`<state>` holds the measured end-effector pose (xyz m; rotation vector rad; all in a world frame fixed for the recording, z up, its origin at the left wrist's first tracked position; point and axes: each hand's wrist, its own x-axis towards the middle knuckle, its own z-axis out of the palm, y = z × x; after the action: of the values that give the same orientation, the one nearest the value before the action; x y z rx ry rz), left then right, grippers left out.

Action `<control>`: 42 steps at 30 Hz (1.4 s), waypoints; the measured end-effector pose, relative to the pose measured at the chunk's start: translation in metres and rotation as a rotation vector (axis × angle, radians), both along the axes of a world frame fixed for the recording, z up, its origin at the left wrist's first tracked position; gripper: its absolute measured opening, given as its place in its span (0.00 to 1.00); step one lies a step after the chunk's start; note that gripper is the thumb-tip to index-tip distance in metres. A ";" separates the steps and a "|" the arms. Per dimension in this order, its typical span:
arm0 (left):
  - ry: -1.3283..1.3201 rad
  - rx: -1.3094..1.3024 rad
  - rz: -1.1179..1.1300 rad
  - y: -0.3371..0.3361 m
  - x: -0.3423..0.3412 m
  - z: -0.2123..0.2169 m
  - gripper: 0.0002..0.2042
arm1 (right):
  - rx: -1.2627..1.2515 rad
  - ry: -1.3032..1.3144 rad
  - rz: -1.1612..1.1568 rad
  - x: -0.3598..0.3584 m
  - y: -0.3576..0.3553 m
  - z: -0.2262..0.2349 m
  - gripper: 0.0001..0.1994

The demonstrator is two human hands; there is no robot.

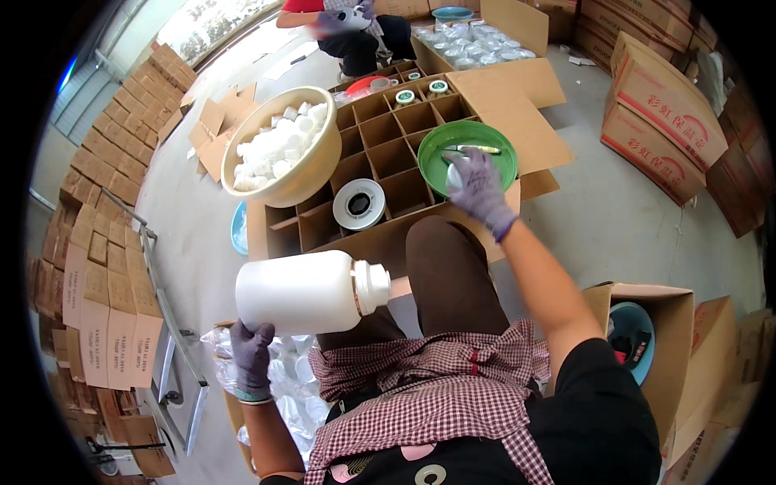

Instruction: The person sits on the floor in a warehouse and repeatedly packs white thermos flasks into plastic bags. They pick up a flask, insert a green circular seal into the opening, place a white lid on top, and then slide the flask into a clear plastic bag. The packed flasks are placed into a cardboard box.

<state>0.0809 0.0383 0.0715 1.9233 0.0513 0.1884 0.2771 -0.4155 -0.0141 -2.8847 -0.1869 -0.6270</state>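
My left hand [251, 356], in a grey glove, grips the base of a white plastic bottle [303, 291] that lies sideways over my lap, its neck pointing right. My right hand [478, 187], also gloved, reaches forward into a green bowl [440, 145] and holds a small white piece; I cannot tell exactly what it is. The green bowl rests on a divided cardboard box [380, 133], and one bottle top [359, 204] stands in a cell near its front.
A beige bowl of white caps [283, 145] sits on the box's left side. Another person [347, 28] sits beyond it. Stacked cartons [97, 267] line the left, more boxes [667, 121] stand right, and a bag of white parts [287, 380] lies by my left knee.
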 end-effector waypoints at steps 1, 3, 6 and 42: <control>0.009 -0.027 0.004 0.003 0.005 -0.011 0.21 | -0.105 -0.075 -0.071 0.016 -0.019 -0.015 0.30; -0.013 -0.153 0.121 0.018 0.003 -0.041 0.20 | -0.135 0.298 0.021 0.036 -0.023 0.015 0.33; -0.037 -0.388 0.062 -0.005 0.014 -0.042 0.29 | 0.099 0.428 0.142 0.052 -0.024 0.033 0.35; -0.154 -0.030 0.050 -0.031 -0.049 0.016 0.28 | 0.924 0.353 0.768 -0.152 0.080 0.071 0.40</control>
<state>0.0319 0.0068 0.0876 1.8734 -0.0012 0.3665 0.1253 -0.3358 0.0571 -1.7755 -0.6859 -0.0112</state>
